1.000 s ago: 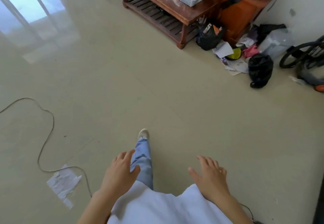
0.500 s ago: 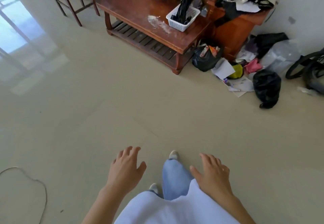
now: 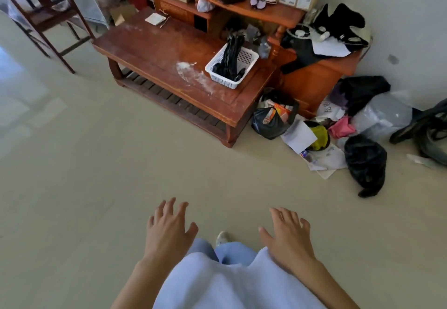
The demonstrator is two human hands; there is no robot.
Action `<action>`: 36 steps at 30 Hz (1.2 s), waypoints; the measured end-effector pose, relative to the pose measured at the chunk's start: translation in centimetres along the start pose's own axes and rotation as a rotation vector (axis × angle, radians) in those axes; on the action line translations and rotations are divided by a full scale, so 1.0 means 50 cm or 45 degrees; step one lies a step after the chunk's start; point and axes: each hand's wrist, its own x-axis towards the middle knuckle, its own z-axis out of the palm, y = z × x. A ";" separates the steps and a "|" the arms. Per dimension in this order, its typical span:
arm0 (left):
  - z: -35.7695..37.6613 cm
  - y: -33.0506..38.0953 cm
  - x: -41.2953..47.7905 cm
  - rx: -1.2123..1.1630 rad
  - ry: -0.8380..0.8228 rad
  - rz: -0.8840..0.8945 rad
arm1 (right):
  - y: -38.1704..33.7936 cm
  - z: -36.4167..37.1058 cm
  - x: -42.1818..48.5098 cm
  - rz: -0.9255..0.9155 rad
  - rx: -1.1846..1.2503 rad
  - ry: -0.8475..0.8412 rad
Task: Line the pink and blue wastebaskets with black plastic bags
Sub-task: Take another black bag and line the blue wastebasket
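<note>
Two hands of mine hang low over bare floor [image 3: 101, 163], which lies wide and clear from the left edge to the middle. At the far left a dark wooden chair [image 3: 46, 16] is cut off by the top edge, its legs standing just beside the left end of the low wooden table [image 3: 169, 66]. My left hand [image 3: 169, 229] is spread, fingers apart, grasping nothing; one shoe [image 3: 222, 238] shows between my two hands, the rest hidden under my pale shirt [image 3: 229, 284]. On the table's right end sits a white basket [image 3: 244, 57] with black plastic bags [image 3: 229, 59] standing up out of it, well apart from both hands. My right hand [image 3: 287, 231] is likewise spread and grasping nothing. Right of the table, against a wooden cabinet [image 3: 314, 83], a litter heap crowds the floor: an open black bag of rubbish [image 3: 268, 124], papers [image 3: 300, 137], a tied black sack [image 3: 365, 161], a grey clear bag [image 3: 384, 115]. A wheel [image 3: 425, 127] is cut off at the right edge. Pink and blue wastebaskets I cannot make out anywhere; a pink scrap [image 3: 342, 128] in the heap is too crumpled to tell.
</note>
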 end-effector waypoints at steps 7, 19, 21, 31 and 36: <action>-0.108 0.012 0.273 -0.044 -0.046 -0.125 | -0.055 -0.112 0.270 0.048 0.017 -0.058; -0.429 0.027 0.924 0.119 -0.089 0.092 | -0.258 -0.324 0.823 0.233 0.069 -0.050; -0.479 0.042 1.007 0.141 -0.113 0.142 | -0.279 -0.355 0.892 0.249 0.082 -0.014; -0.527 0.156 1.403 0.157 -0.439 0.379 | -0.307 -0.448 1.260 0.185 0.008 -0.184; -0.425 0.234 1.612 0.120 -0.605 0.295 | -0.256 -0.449 1.483 0.121 -0.041 -0.169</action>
